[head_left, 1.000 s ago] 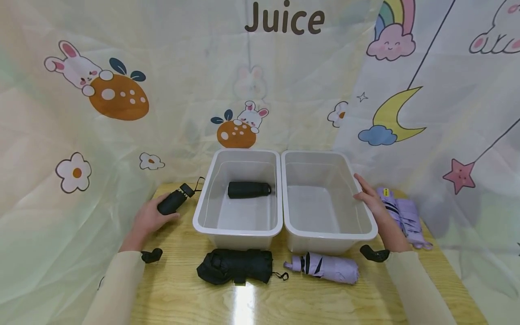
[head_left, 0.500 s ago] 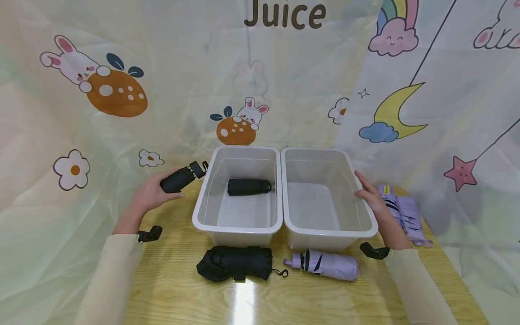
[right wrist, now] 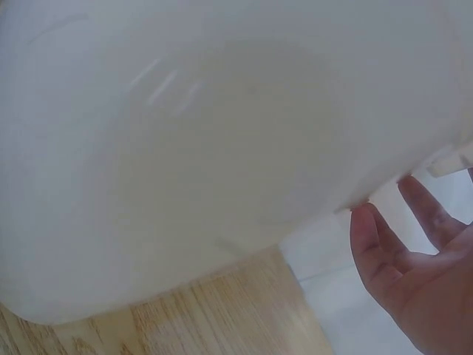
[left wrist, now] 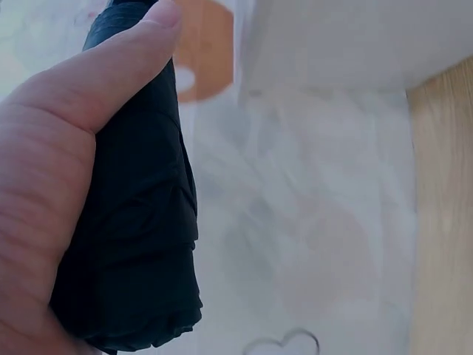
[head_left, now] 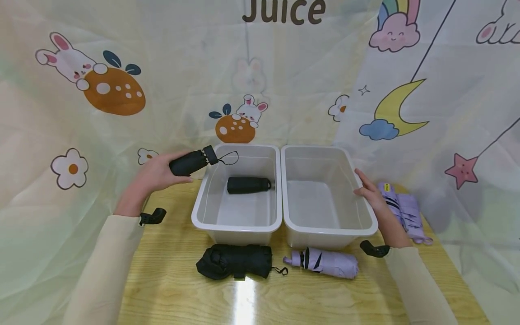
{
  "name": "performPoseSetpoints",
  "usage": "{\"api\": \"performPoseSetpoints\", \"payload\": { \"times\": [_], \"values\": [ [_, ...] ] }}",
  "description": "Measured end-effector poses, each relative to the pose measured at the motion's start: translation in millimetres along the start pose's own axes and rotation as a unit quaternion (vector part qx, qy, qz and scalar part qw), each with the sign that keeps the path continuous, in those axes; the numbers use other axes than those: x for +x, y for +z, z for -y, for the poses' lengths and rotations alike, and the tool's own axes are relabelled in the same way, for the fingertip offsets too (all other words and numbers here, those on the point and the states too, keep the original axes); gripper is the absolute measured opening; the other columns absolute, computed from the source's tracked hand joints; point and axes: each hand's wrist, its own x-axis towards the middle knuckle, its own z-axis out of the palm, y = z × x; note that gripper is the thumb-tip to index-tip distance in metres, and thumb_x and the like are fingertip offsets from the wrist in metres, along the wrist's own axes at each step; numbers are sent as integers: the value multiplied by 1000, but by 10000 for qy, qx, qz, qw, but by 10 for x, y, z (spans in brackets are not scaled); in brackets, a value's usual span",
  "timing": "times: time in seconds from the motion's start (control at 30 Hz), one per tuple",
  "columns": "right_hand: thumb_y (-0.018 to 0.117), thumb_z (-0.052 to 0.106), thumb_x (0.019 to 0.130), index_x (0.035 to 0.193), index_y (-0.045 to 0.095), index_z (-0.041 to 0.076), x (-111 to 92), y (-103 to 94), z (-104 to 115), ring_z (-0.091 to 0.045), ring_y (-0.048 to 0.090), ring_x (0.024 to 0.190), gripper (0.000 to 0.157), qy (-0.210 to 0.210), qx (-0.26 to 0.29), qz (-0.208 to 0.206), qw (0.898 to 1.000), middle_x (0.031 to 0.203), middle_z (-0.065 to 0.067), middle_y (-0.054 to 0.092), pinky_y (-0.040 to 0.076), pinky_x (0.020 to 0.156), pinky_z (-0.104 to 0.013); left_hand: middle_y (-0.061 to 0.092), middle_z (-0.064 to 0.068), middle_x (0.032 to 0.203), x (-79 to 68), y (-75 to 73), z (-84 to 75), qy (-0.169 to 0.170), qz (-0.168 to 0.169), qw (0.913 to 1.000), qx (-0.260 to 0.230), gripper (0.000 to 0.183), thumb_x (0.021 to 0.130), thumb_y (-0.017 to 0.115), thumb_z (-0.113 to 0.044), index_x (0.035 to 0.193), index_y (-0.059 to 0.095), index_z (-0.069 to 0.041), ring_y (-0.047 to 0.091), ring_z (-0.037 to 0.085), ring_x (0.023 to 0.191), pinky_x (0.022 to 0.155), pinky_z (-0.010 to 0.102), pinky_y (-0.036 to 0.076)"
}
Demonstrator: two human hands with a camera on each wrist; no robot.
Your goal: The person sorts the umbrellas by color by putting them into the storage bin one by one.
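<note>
My left hand (head_left: 156,175) grips a folded black umbrella (head_left: 188,164) by its body, raised at the far left corner of the left white bin (head_left: 235,228). Its handle end points right, and the wrist loop dangles over that bin's rim. In the left wrist view the thumb lies along the dark fabric (left wrist: 140,214). Another black umbrella (head_left: 248,185) lies on the left bin's floor. At the right white bin (head_left: 331,232), my right hand (head_left: 378,205) rests on the right rim, fingers extended. The right wrist view shows its fingertips right at the bin's edge (right wrist: 185,185).
In front of the left bin lies a bulky black umbrella (head_left: 235,262); a lilac umbrella (head_left: 329,262) lies before the right bin. Two more lilac umbrellas (head_left: 409,216) lie beyond my right forearm. A printed cloth (head_left: 174,67) hangs behind the wooden table (head_left: 195,302).
My left hand has lifted the black umbrella off the table and carried it up and right, to the left bin's edge. The right hand has stayed at the right bin's rim.
</note>
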Motion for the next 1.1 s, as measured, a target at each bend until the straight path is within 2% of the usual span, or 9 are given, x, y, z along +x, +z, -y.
{"api": "performPoseSetpoints", "payload": {
  "times": [0.07,0.23,0.43,0.6,0.7,0.9,1.0,1.1],
  "values": [
    [37,-8,97,157,9,20,4,1,7,-2,50,109,72,73,-16,-45,10000,160,-18,-3,49,83,-20,59,8,127,67,1,-94,126,132,9998,-74,85,67,83,-58,142,50,-37,54,29,96,76,46,43],
    [38,-8,97,156,20,27,5,0,14,-3,52,108,71,-44,-62,-76,9999,160,-20,0,49,82,-20,59,6,129,252,51,-336,614,428,9969,-228,85,67,88,-45,143,51,-31,53,26,100,81,45,43],
    [37,-8,97,156,19,27,6,0,19,-2,51,108,71,-68,-15,-61,10000,160,-19,-1,49,82,-19,56,1,132,455,164,-589,773,953,9922,-200,91,63,81,-64,142,51,-30,52,24,105,85,42,47],
    [36,-7,97,157,6,24,1,9,21,-1,47,110,73,225,94,-58,9997,162,-11,-3,48,83,-19,57,2,127,622,253,-692,904,1170,9890,-33,91,63,82,-62,143,50,-32,51,24,103,84,42,47],
    [37,-5,98,157,3,21,3,10,37,-3,47,112,73,259,55,-64,9996,162,-9,-1,48,83,-19,58,2,125,702,305,-746,959,1202,9881,74,90,63,84,-59,142,51,-33,52,24,101,81,42,47],
    [39,-5,98,157,4,19,-3,19,33,-4,49,111,73,260,-136,-109,9995,161,-14,0,49,83,-22,57,1,132,822,477,-789,1332,1458,9803,80,88,65,87,-51,141,53,-25,52,23,109,90,42,44],
    [39,-8,96,157,5,15,5,25,26,-3,50,110,73,141,-286,-129,9994,159,-21,0,48,83,-21,57,0,132,859,564,-784,1323,1566,9786,147,86,66,89,-46,141,53,-25,52,22,110,92,41,43],
    [39,-7,96,157,5,14,1,15,26,-3,50,109,72,127,-300,-158,9993,159,-21,3,49,82,-21,57,-1,132,899,619,-817,1288,1636,9780,162,85,65,89,-44,141,53,-26,53,21,109,92,41,43]
  ]
}}
